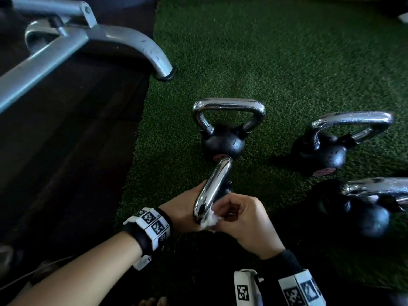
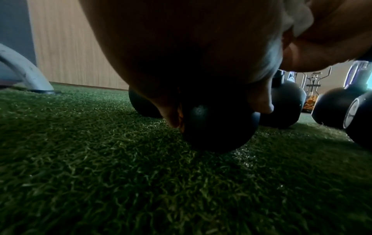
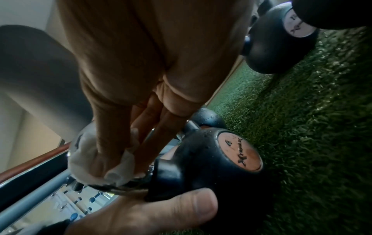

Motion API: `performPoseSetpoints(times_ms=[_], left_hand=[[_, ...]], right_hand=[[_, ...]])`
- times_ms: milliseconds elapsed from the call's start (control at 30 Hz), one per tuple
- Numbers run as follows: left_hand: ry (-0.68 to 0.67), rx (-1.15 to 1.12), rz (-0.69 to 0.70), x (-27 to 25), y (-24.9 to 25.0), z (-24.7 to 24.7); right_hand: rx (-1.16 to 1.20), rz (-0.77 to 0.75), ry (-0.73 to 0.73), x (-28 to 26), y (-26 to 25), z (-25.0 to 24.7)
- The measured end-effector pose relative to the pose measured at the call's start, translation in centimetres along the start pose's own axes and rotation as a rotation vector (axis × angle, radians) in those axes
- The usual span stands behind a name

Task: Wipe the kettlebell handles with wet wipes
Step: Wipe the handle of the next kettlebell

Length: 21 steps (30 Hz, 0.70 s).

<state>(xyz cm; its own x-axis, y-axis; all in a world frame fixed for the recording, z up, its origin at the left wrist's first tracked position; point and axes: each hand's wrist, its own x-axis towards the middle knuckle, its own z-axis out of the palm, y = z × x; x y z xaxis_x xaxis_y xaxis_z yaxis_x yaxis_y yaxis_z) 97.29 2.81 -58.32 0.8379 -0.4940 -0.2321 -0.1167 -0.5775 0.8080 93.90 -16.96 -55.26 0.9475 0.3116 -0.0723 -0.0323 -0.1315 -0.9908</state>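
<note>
On green turf, the left hand is steadying the nearest kettlebell's handle, angling away from the person. The right hand is pinching a wipe against its near end.

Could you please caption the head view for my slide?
Right hand rubs a wet wipe on a kettlebell handle steadied by the left hand.

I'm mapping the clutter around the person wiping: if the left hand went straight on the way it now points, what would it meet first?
Probably the upright kettlebell just ahead: the left hand, gripping the near kettlebell's handle, points forward toward it. Depth is unclear.
</note>
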Motion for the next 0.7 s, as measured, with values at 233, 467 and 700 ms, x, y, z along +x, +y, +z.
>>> performPoseSetpoints(times_ms=[233,467,700], left_hand=[[-0.02,0.16,-0.022,0.2,0.7,-0.4],[-0.135,0.39,0.121,0.8,0.9,0.1],[-0.038,0.217,0.082,0.4,1.0,0.3]], right_hand=[[-0.221,-0.111,0.078,0.0,1.5,0.1],[-0.345,-0.185,0.018,1.1,1.6,-1.8],[-0.27,-0.089,-0.235,1.5,0.2,-2.4]])
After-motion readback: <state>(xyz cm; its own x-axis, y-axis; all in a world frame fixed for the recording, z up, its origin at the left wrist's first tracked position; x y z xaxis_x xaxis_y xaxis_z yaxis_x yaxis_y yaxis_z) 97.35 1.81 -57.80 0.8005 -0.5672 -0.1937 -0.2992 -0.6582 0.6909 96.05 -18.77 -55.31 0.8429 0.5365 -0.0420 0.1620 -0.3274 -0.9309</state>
